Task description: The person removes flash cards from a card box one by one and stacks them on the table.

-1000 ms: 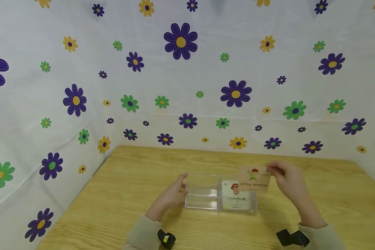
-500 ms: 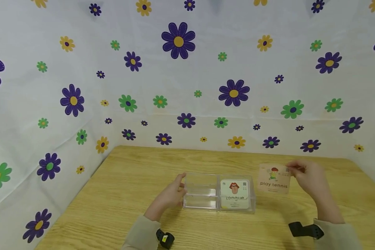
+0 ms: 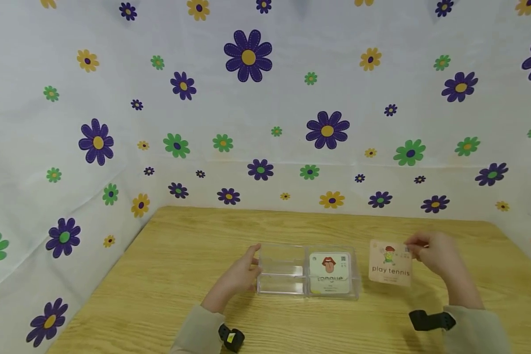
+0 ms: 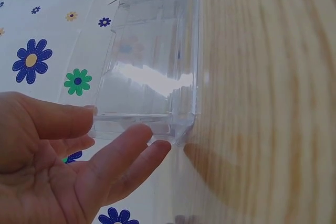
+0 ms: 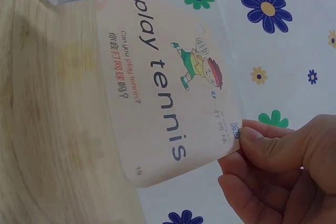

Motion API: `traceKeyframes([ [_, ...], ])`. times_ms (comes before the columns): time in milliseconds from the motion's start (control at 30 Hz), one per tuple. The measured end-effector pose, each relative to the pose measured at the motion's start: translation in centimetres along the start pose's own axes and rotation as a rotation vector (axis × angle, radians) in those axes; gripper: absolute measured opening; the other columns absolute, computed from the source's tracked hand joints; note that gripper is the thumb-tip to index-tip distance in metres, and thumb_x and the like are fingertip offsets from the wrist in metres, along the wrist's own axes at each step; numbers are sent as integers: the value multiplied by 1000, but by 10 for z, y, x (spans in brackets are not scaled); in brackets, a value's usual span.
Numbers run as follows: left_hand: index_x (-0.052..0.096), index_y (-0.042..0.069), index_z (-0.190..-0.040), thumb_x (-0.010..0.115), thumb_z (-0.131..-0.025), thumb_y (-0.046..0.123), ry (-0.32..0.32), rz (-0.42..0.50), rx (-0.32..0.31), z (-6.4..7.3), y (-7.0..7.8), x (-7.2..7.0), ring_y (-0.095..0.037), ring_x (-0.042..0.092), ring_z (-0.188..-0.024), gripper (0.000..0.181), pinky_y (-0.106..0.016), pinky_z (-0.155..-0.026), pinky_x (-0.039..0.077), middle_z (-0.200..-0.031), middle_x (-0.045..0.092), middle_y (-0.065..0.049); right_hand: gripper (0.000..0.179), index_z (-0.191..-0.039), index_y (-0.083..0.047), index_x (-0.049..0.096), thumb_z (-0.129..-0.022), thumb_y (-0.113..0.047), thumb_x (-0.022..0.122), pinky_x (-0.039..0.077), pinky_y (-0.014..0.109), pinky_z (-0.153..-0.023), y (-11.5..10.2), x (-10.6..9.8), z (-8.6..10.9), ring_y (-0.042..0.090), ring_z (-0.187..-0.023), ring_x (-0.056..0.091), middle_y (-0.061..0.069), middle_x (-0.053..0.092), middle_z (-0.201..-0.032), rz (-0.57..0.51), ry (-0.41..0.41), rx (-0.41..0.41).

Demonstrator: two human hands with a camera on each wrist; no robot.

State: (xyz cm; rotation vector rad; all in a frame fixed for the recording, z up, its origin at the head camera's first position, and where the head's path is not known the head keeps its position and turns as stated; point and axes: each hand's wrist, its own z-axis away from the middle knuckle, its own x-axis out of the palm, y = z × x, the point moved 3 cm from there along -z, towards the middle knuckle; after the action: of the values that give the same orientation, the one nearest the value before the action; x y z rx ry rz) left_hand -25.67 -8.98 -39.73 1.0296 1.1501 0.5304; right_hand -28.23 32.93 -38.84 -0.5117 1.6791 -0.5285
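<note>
My right hand (image 3: 438, 253) pinches a square pink flashcard (image 3: 390, 263) by its upper right corner. The card reads "play tennis" and pictures a child with a racket. It is held up to the right of a clear plastic box (image 3: 281, 268). My left hand (image 3: 241, 276) holds the box's left end, with thumb and fingertips at its edges in the left wrist view. The box has two compartments. Nothing shows in the left one; in the right one lies a pale green flashcard (image 3: 329, 265) reading "tongue", with a mouth picture, partly behind the clear front wall.
The box stands on a wooden table (image 3: 194, 241). A white cloth (image 3: 292, 103) with purple, yellow and green flowers rises behind the table and along its sides. Both wrists wear black straps below beige sleeves (image 3: 475, 329).
My right hand has carried the "play tennis" card from over the box's right compartment to the right, then lowered it slightly. The left hand stays at the box, which has not visibly moved on the table.
</note>
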Motion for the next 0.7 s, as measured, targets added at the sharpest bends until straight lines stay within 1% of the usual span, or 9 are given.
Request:
traceKeyframes([
  [100,15,0,-138,41,-91,-3,8,1,-8,2,0,-2,-39,51,-94,54,-37,-61,51,-120,37,-33,12,-91,3,63,-85,0,54,47,36,-55,-18,-3,8,22,-65,51,12,57,-77,-25,-81,43],
  [167,15,-1,-138,41,-91,-3,15,-3,-11,3,-1,-3,-37,52,-92,55,-36,-60,51,-120,36,-34,13,-92,8,62,-84,3,52,46,32,-56,-27,-4,13,22,-64,50,13,56,-76,-28,-140,45],
  [233,14,0,-139,42,-91,-2,22,-8,-21,4,-3,-3,-34,54,-87,55,-35,-59,51,-121,36,-34,12,-91,9,61,-84,5,52,46,31,-55,-31,-3,16,20,-63,50,11,56,-74,-31,-178,65],
  [300,14,0,-139,42,-91,-2,27,-13,-32,5,-5,-3,-30,55,-82,55,-33,-57,50,-121,36,-34,11,-89,10,60,-84,6,51,46,30,-54,-32,-1,18,18,-61,49,9,55,-73,-36,-208,82],
  [400,14,0,-139,42,-91,-1,28,-13,-35,4,-7,-3,-27,55,-82,55,-33,-56,50,-122,35,-34,11,-88,11,60,-84,7,50,45,29,-54,-28,2,19,17,-60,48,8,54,-70,-49,-239,107],
  [467,14,0,-139,41,-91,-2,29,-9,-26,4,-7,-3,-29,54,-83,55,-34,-56,50,-122,35,-34,10,-87,11,59,-83,7,50,45,29,-55,-25,3,19,17,-59,47,7,53,-69,-62,-251,115],
  [533,14,-1,-139,40,-92,-2,27,-10,-22,4,-7,-3,-33,53,-89,54,-34,-58,50,-122,35,-35,10,-86,12,59,-83,7,50,45,29,-54,-22,4,20,17,-59,48,7,53,-68,-75,-270,118],
  [633,13,-1,-139,40,-92,-2,22,-4,-25,4,-7,-1,-38,51,-95,54,-35,-60,51,-122,35,-35,9,-83,12,59,-83,7,51,46,29,-54,-17,7,21,16,-58,49,6,53,-67,-83,-298,122],
  [700,13,-1,-139,39,-92,-1,19,-8,-30,4,-7,-1,-39,49,-98,54,-35,-61,50,-122,36,-34,9,-83,12,58,-83,7,50,46,29,-54,-14,9,21,16,-59,49,6,54,-68,-77,-318,129],
])
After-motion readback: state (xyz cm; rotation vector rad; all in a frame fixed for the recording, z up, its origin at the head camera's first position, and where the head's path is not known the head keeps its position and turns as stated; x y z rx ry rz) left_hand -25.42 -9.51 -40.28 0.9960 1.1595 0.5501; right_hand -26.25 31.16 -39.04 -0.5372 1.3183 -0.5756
